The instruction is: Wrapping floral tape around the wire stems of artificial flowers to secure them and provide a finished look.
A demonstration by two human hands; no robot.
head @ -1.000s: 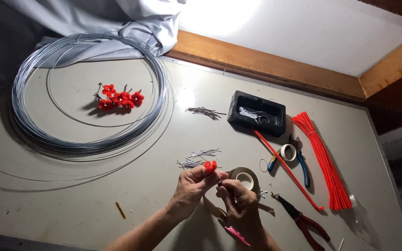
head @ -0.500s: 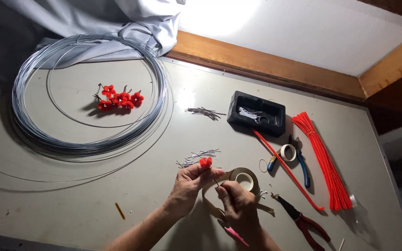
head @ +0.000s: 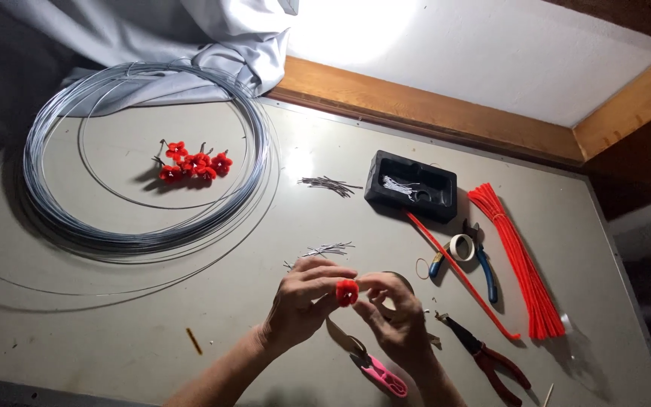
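Note:
Both hands meet over the near middle of the grey table (head: pixel 114 332). My left hand (head: pixel 299 305) and my right hand (head: pixel 389 316) pinch a small red flower (head: pixel 346 292) between their fingertips, each gripping one side of it. Under the right hand lie pink-handled scissors (head: pixel 377 369) and a roll of tape, mostly hidden. Short cut wire pieces (head: pixel 325 249) lie just beyond the hands.
A big coil of grey wire (head: pixel 77 218) fills the left, with several finished red flowers (head: pixel 190 164) inside it. On the right: a black tray (head: pixel 412 196), blue-handled pliers (head: pixel 480 260), a small white tape roll (head: pixel 461 247), red-handled pliers (head: pixel 487 358), a bundle of orange strips (head: pixel 518 260).
The hands have shifted slightly and turned the red flower between the fingers; it now sits lower, held between both hands. Nothing else on the table has moved.

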